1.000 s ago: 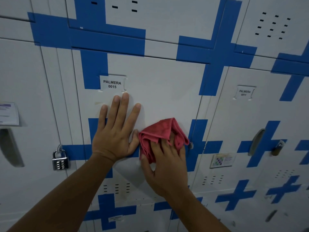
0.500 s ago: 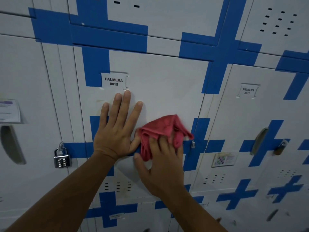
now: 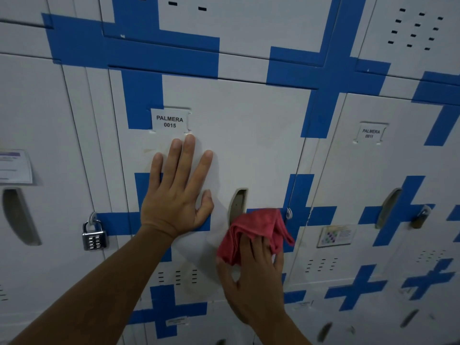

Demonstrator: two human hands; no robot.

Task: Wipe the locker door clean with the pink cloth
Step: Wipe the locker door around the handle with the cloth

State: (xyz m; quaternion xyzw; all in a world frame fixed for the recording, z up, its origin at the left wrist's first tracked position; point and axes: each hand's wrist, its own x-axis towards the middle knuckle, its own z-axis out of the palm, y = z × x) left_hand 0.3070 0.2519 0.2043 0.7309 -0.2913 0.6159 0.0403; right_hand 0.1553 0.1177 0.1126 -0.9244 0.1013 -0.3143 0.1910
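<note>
The white locker door point(image 3: 249, 135) with blue tape crosses carries a label reading PALMERA 0015 point(image 3: 170, 121). My left hand point(image 3: 178, 192) lies flat on the door just below that label, fingers straight and spread. My right hand point(image 3: 254, 272) presses the crumpled pink cloth point(image 3: 258, 229) against the door's lower right, with fingers laid over the cloth and the thumb at its lower left edge. The cloth sits just below and right of the recessed door handle point(image 3: 237, 204), near the door's latch ring point(image 3: 288, 214).
A silver combination padlock point(image 3: 94, 236) hangs on the locker to the left. The right-hand locker labelled PALMERA 0011 point(image 3: 371, 133) has a recessed handle point(image 3: 388, 207), a padlock point(image 3: 420, 217) and a small sticker point(image 3: 337, 235). More lockers lie above and below.
My right hand has slid the pink cloth down and to the right, uncovering the recessed handle. The left hand stays flat in the same place.
</note>
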